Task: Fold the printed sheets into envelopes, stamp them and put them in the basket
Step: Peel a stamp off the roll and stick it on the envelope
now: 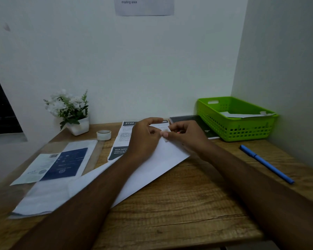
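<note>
While the left hand (145, 137) and right hand (185, 136) meet over the envelope (152, 165), their fingers (175, 128) pinch a pale scrap (166, 131), too blurred to name.

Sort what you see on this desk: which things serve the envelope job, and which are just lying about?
Job: folded white sheet, printed sheets, tape roll, green basket, envelope inside it.
Lying about: potted plant, blue pen, dark notebook.
</note>
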A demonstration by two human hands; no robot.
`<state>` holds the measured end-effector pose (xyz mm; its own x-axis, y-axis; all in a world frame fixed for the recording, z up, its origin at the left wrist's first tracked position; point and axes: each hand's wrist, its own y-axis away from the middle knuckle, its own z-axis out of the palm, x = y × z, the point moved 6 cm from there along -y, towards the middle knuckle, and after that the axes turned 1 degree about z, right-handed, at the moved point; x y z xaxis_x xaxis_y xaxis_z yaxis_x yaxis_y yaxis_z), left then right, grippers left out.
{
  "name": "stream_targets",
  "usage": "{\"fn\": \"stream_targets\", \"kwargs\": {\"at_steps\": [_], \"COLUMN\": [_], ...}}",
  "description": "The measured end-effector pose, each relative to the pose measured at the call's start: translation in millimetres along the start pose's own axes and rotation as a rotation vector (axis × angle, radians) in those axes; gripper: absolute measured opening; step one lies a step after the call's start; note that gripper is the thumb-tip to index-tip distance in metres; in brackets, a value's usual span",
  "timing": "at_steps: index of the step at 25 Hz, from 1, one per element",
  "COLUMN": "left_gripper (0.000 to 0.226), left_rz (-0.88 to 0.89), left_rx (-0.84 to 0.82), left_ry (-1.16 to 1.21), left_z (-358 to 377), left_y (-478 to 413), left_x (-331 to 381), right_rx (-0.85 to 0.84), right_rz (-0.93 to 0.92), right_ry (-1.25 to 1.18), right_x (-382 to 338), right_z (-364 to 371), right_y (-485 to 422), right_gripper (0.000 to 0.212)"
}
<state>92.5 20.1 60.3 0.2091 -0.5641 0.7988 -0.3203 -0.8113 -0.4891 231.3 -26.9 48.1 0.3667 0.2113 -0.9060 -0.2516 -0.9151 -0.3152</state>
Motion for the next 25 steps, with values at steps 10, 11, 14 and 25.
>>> {"fn": "stream_targets", "kwargs": {"at_steps": [10,11,14,25], "left_gripper": [0.038,0.039,0.039,0.052], "left_rz": [0.054,0.054,0.057,0.035], "left_rx": [-0.05,-0.051,-0.043,-0.074], "left_ry": [-0.017,-0.017,-0.018,0.015], "left_z": [4,4,3,1], "left_y": [-3,-3,-2,-2], "left_x": [-1,-1,-1,0], "right_rx": [0.035,0.039,0.052,-0.158], "right_rz": [-0.004,0.0,-0.01,0.083], "right_ry": [-0.071,-0.054,0.031,-0.093], "right_x": [13,14,9,14], "right_z": [-2,-1,0,0], "right_y": [-7,-8,-6,-7], "right_gripper": [0.005,0.007,0.01,0.025]}}
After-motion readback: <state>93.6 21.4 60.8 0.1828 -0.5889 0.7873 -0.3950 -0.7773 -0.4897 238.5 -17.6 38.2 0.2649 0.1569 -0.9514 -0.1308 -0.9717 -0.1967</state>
